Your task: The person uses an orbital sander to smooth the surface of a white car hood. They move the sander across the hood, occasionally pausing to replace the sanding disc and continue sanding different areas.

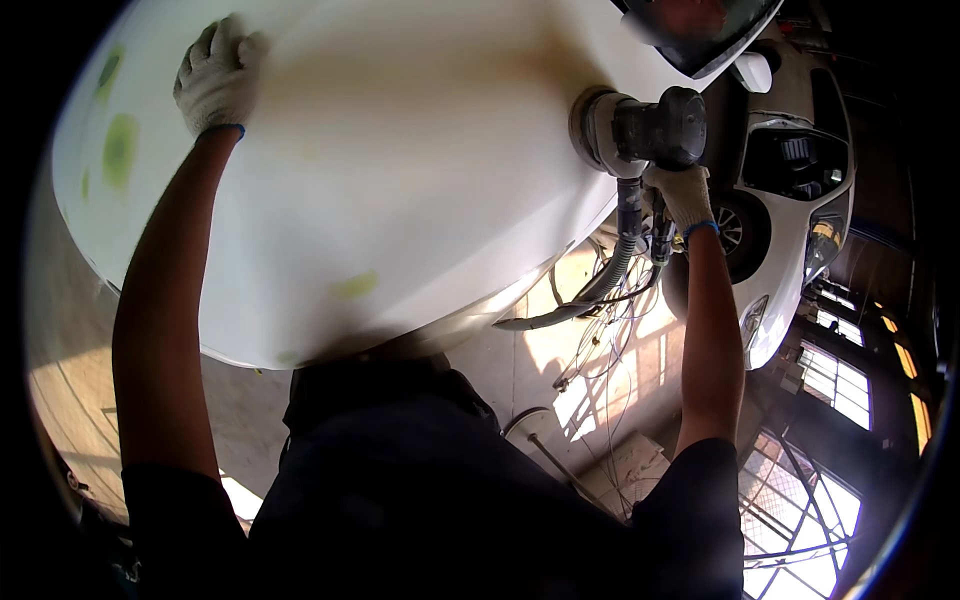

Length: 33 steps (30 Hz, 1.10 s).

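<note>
A large white car panel (400,200) curves across the view, with yellow-green patches (119,150) on its left part and a fainter one lower down. My left hand (218,82), in a pale knit glove with a blue cuff, lies on the panel at the upper left, fingers stretched out. At the panel's right side my gloved right hand (682,192) grips a black power sander (660,128). The sander's round pad (590,130) is tilted against the panel's edge area. A grey ribbed hose (626,235) runs down from the tool.
Behind the right arm stands a white car (790,190). Thin cables (605,330) and the hose's lower end trail over the sunlit floor. A round plate with a bar (535,430) is on the floor near my legs. Bright windows (835,385) line the right. A dark glass part (690,30) is at the top.
</note>
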{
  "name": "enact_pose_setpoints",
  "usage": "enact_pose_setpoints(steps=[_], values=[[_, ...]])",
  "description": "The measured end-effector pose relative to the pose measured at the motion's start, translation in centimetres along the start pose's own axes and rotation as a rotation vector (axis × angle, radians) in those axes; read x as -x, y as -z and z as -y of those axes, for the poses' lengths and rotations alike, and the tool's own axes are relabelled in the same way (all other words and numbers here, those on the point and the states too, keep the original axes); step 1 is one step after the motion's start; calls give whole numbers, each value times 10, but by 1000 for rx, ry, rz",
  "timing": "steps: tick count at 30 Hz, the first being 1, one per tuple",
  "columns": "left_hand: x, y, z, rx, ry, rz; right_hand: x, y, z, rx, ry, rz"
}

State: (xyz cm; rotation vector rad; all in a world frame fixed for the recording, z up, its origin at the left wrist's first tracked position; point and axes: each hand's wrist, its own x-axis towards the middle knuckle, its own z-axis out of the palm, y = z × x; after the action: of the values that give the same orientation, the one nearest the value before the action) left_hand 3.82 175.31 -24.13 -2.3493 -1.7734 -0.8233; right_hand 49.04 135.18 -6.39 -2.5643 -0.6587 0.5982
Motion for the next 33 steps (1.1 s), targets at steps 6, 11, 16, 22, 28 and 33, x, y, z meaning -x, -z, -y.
enact_pose_setpoints(steps=[6, 11, 16, 22, 28, 33], values=[[-2, 1, 8, -6, -8, 0, -64, 9, 49, 16, -122, -13], [2, -4, 7, -13, -39, 11, -115, 12, 32, -61, -120, -39], [-7, -1, -2, 5, -25, 2, -75, -1, 44, -18, 51, 18], [-6, 5, 1, -2, -13, 29, 8, -23, 57, 84, 76, 96], [-4, -2, -4, -23, -1, 12, 72, -20, -26, -68, 15, 88], [-4, 2, 0, -51, 14, 33, 63, -23, -2, -53, -14, 89]])
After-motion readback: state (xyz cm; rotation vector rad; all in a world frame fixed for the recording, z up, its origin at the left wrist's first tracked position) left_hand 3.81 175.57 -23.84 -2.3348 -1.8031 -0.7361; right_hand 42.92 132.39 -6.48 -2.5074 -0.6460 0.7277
